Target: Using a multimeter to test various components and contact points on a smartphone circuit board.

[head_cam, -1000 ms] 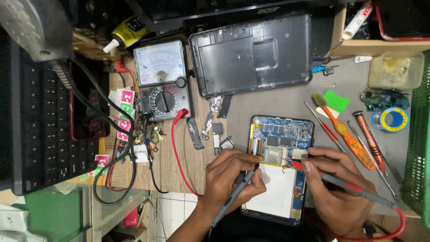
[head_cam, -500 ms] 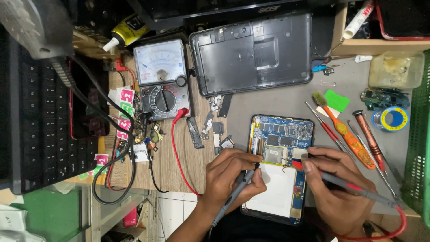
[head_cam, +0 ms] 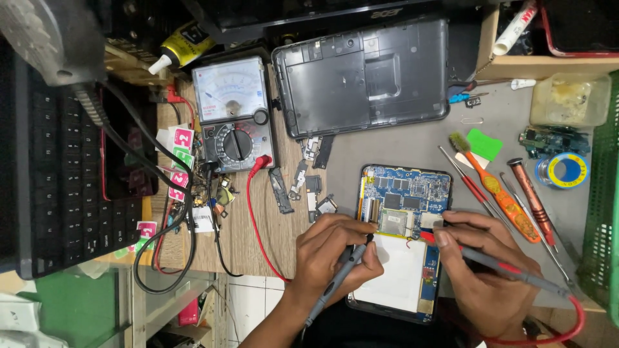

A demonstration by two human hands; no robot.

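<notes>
Workbench [head_cam: 387, 148] unchanged: left hand [head_cam: 335, 248] still grips black probe [head_cam: 338, 277], right hand [head_cam: 490, 270] red probe [head_cam: 503, 267], on tablet board [head_cam: 406, 196].

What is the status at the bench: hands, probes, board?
Left hand holds black probe. Right hand holds red probe. Both tips on opened tablet board. Nothing between.

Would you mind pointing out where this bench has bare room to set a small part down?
Bare grey mat lies between the black back cover and the opened tablet, and right of the cover towards the green pick. It is crowded around the multimeter, with loose parts below, and among the screwdrivers.
</notes>
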